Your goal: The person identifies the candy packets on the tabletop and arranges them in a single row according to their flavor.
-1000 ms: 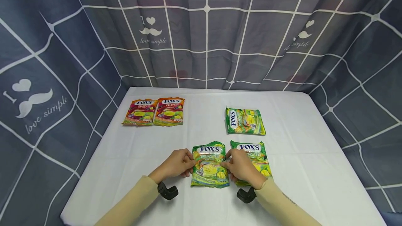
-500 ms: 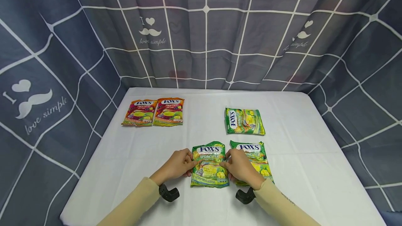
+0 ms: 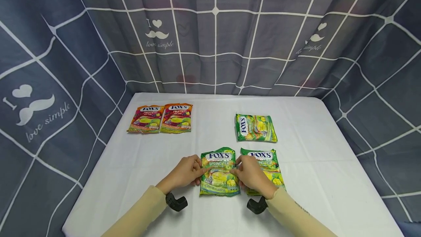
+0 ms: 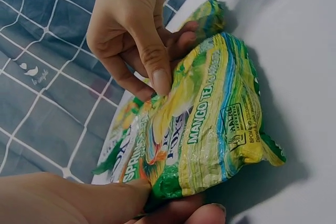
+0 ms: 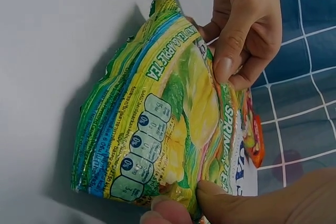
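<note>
A green and yellow candy bag (image 3: 219,176) marked Fox's Spring Tea sits upright to the viewer at the front middle of the table. My left hand (image 3: 185,172) pinches its left edge, thumb on the printed face and fingers behind. At the right edge, my right hand (image 3: 252,174) pinches it the same way. In the left wrist view, the bag's printed lower end (image 4: 210,124) bulges between both thumbs. The right wrist view also shows both hands on the bag (image 5: 163,124). A second green bag (image 3: 275,175) lies just right, partly covered by my right hand.
Behind these, a third green bag (image 3: 256,128) lies turned sideways. Two red and orange Fox's Fruits bags (image 3: 147,119) lie side by side at the back left. Grey checked curtains (image 3: 197,36) enclose the white-covered table (image 3: 315,178) at the back and sides.
My left thumb reaches slightly farther onto the bag's face than a second ago. Both hands keep their places at its edges, and the other bags lie unmoved.
</note>
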Demonstrator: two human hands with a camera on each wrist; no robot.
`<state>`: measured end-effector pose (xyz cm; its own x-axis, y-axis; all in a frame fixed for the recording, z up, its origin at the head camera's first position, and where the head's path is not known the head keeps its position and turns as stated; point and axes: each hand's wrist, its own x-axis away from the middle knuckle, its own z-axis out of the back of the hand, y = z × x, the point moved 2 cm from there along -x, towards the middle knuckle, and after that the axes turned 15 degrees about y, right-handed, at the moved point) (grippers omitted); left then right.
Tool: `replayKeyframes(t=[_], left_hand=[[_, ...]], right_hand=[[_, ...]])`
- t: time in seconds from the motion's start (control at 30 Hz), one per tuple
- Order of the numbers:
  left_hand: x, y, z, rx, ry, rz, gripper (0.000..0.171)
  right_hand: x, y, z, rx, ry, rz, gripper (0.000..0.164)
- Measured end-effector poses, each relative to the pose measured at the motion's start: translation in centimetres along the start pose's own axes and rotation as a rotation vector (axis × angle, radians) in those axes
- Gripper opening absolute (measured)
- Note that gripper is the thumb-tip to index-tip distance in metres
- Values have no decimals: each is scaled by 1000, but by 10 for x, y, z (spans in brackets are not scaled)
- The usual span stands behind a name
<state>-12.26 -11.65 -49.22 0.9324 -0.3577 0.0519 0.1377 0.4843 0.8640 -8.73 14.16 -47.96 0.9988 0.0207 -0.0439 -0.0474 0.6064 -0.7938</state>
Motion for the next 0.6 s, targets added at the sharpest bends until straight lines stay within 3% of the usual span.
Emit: replayKeyframes(t=[0.6], left_hand=[[-24, 13, 23, -46, 26, -47, 22]], right_hand=[[-26, -16, 9, 25, 27, 39, 30]])
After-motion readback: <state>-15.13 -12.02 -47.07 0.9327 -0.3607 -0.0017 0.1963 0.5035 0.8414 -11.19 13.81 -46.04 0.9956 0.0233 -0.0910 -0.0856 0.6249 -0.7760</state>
